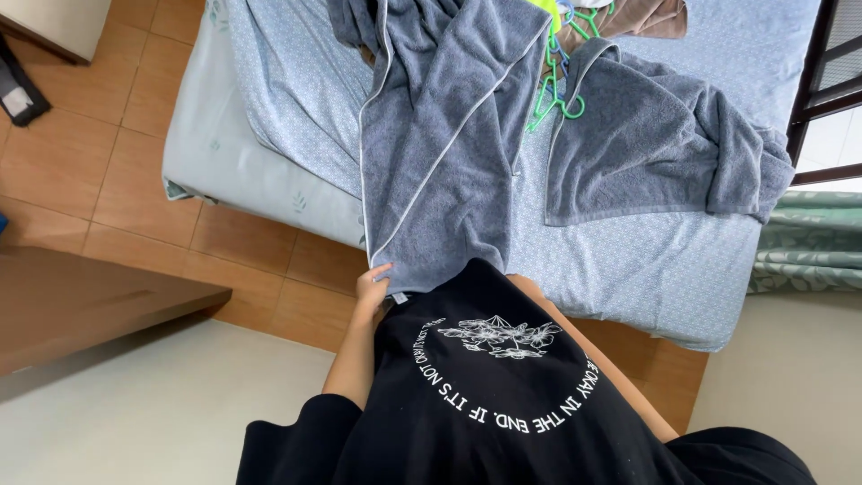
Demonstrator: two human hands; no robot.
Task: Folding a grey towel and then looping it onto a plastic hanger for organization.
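A long grey-blue towel [449,153] with pale piping hangs from the bed down toward my chest. My left hand [371,287] pinches its lower left corner, just above my black printed t-shirt [494,404]. My right forearm [620,382] runs up along the right side of the shirt. Its hand is hidden behind the shirt and the towel's lower edge, so I cannot see what it holds.
The bed [628,260] has a light blue patterned sheet. On it lie a second grey towel [655,144], green plastic hangers [557,99] and a brown garment [646,16]. A brown wooden surface [90,305] is at left, a dark frame [808,81] and a green curtain [808,242] at right.
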